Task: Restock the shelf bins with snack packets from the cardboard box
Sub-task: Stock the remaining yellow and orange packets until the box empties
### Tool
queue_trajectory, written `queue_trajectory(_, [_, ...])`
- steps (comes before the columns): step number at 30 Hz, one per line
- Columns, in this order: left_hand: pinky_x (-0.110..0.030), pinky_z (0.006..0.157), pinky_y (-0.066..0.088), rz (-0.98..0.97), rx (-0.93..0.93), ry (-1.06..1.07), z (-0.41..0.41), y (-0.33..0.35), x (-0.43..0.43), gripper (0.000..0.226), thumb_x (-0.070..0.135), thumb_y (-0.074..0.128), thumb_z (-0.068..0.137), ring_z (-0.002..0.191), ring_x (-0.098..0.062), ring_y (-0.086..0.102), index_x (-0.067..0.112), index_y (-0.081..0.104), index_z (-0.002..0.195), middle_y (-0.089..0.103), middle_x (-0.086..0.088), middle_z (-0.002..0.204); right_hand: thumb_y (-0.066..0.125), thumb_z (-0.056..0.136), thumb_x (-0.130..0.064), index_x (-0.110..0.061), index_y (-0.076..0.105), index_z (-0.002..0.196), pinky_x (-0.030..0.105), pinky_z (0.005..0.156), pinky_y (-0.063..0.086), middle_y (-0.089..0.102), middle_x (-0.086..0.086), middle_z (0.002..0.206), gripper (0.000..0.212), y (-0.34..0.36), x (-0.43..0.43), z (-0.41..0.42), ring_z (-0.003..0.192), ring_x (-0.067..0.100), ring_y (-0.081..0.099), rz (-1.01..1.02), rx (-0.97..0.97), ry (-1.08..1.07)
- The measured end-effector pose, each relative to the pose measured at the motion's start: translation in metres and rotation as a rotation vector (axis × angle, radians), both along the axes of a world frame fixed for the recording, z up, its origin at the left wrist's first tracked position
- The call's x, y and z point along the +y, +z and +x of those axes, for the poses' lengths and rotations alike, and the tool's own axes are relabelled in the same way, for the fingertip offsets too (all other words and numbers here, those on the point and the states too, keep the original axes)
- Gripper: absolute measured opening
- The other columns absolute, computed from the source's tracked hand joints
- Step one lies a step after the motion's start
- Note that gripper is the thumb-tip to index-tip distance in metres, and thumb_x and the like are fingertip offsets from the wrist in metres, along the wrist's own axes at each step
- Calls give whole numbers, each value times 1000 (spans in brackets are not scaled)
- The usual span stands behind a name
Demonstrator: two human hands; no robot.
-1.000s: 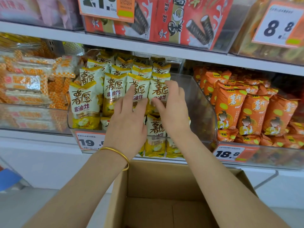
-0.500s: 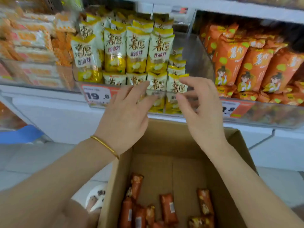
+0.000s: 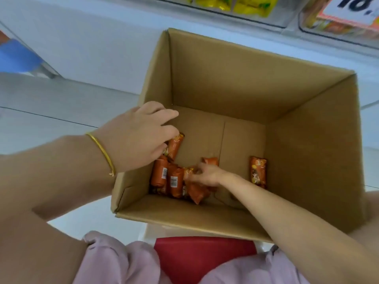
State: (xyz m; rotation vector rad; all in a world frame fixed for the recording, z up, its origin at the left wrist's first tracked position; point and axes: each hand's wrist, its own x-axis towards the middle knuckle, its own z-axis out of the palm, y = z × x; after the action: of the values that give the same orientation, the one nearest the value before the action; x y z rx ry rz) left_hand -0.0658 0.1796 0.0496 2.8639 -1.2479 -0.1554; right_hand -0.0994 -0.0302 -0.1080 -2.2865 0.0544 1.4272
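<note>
The open cardboard box point(image 3: 225, 78) stands below me, and I look straight down into it. Several orange snack packets point(image 3: 162, 177) lie heaped at its bottom left, and one more orange packet point(image 3: 258, 172) leans against the right wall. My right hand point(image 3: 207, 174) reaches deep inside, fingers closed on an orange packet in the heap. My left hand point(image 3: 139, 138), with a gold bangle on the wrist, hovers over the box's left wall with loose fingers and holds nothing.
The clear shelf bin with yellow packets point(image 3: 242, 5) and the neighbouring bin with an orange price tag point(image 3: 348, 11) show at the top edge. A red seat point(image 3: 205, 257) is under the box's near side. A blue object point(image 3: 18, 58) sits far left on the tiled floor.
My view has tilted down from the shelf into the box. Both hands left the bin of yellow packets; the right went down to the orange packets, the left stopped over the box's edge.
</note>
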Motion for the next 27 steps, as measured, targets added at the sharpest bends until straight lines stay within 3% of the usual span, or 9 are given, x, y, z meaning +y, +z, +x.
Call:
queue_trajectory(3, [-52,76,55,-7,0,-37,7,-1,-4,34,23,52,77,108,-38,56,11,71,103,61,-17,121,50,88,-63,-24,19,152,43,112,32,18,15,157,82,-26,13,-23,139,33,32,-122,122,197])
queue_trajectory(5, [-51,75,56,-19,0,-51,9,-2,-4,34,21,53,76,107,-39,57,10,72,102,61,-19,120,60,89,-48,-22,25,150,39,108,38,30,17,151,75,-35,11,-32,133,33,40,-125,96,255])
queue_trajectory(7, [-51,74,56,-19,-3,-64,8,-2,-4,33,21,52,76,107,-38,57,10,72,101,62,-18,120,65,88,-29,-18,38,141,34,99,45,48,14,138,60,-38,0,-29,122,29,50,-86,45,184])
queue_trajectory(10, [-52,74,56,-21,0,-90,9,-1,-11,32,21,53,76,108,-39,56,10,72,100,61,-19,121,54,93,-17,-13,45,135,35,93,48,56,14,128,44,-38,-26,-10,115,29,56,-77,-54,-118])
queue_trajectory(14, [-50,74,56,-11,5,-121,6,0,-24,31,22,53,76,112,-37,55,11,71,99,59,-18,125,64,89,-21,-15,36,144,34,96,43,47,12,136,62,-46,-53,4,122,29,49,-37,-98,-325])
queue_trajectory(18, [-48,72,57,-5,11,-135,6,2,-37,30,23,54,72,111,-37,56,11,72,93,60,-19,124,73,82,-21,-28,29,148,39,106,38,24,12,145,79,-64,-54,2,132,35,35,-25,-80,-311])
queue_trajectory(22, [-46,73,57,13,-3,-144,10,0,-48,32,25,53,71,111,-37,57,12,73,93,60,-18,124,79,77,-21,-34,22,150,40,112,30,17,15,150,93,-76,-54,14,138,37,27,35,-24,-261])
queue_trajectory(27, [-47,74,56,27,0,-152,16,-1,-60,33,24,52,72,112,-38,56,11,72,95,59,-21,124,86,67,-16,-36,17,151,43,114,25,4,16,155,111,-79,-55,18,143,38,17,95,-9,-437])
